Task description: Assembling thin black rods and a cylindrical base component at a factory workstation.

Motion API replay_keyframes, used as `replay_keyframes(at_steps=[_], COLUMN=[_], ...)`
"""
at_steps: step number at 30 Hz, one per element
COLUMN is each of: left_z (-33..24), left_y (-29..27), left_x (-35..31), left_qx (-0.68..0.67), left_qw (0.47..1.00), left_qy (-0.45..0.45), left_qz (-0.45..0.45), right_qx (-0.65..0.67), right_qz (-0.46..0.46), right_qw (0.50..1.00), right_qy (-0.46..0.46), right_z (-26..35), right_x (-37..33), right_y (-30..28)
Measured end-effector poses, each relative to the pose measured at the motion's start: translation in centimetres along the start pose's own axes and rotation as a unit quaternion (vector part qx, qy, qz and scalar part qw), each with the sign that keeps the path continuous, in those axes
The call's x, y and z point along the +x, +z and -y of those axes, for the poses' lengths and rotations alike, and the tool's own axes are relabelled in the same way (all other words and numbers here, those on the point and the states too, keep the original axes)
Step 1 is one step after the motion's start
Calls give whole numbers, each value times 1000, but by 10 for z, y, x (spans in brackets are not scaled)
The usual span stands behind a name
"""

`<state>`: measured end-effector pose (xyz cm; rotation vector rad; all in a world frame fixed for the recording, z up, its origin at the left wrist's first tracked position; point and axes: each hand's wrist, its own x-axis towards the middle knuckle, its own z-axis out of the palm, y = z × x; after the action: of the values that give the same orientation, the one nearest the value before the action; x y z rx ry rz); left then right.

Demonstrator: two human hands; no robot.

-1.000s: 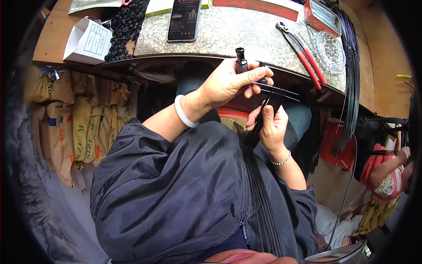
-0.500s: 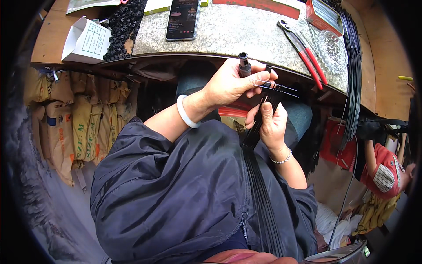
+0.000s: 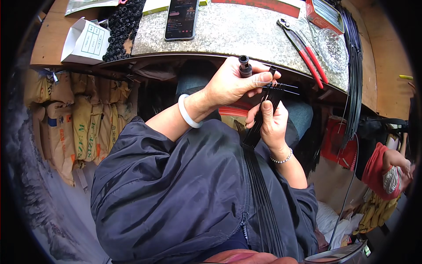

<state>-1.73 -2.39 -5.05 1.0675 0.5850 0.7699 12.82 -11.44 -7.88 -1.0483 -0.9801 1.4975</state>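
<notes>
My left hand (image 3: 231, 83) is closed above my lap, a white bangle on its wrist. A short black hollow tube (image 3: 245, 67) stands up from its grip, open end on top. Thumb and fingers also pinch thin straight metal wires (image 3: 288, 89) that point right. Just below, my right hand (image 3: 274, 123), with a beaded bracelet, is closed on a bundle of thin black rods (image 3: 259, 185). The bundle runs up to the left fingers and down over my dark jacket. How the wires meet the rods is too small to tell.
On the bench lie a phone (image 3: 181, 20), red-handled pliers (image 3: 303, 55), a glass dish (image 3: 330, 50), a white carton (image 3: 88, 42) and a heap of small black parts (image 3: 121, 31). More black rods (image 3: 351, 75) hang off the right edge. Another person's arm (image 3: 391, 163) is at far right.
The black piece sticking up between my hands has tilted slightly right. Both my grips stay nearly in place. At far right the other person's arm has shifted.
</notes>
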Motion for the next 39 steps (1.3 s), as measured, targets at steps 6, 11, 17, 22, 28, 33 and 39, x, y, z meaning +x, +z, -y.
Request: replay_keyframes(at_steps=[6, 11, 17, 22, 28, 33, 39], left_z=[14, 20, 20, 19, 11, 16, 21], left_y=[1, -1, 0, 4, 11, 7, 7], left_x=[-11, -17, -12, -13, -11, -10, -9], left_qx=[-103, -131, -113, -75, 0, -72, -145], left_qw=[995, 991, 994, 997, 996, 995, 988], left_qy=[6, 5, 1, 22, 22, -23, -22], left_qz=[8, 5, -5, -14, -85, -64, -48], right_qx=[4, 5, 13, 6, 0, -17, -5], right_qz=[-4, 2, -1, 1, -4, 6, 46], right_qw=[1000, 1000, 1000, 1000, 1000, 1000, 999], right_qy=[9, 5, 6, -6, -18, -5, 2], right_z=[1, -3, 0, -2, -5, 0, -4], right_x=[0, 1, 2, 3, 1, 3, 4], right_y=[0, -2, 1, 1, 2, 0, -4])
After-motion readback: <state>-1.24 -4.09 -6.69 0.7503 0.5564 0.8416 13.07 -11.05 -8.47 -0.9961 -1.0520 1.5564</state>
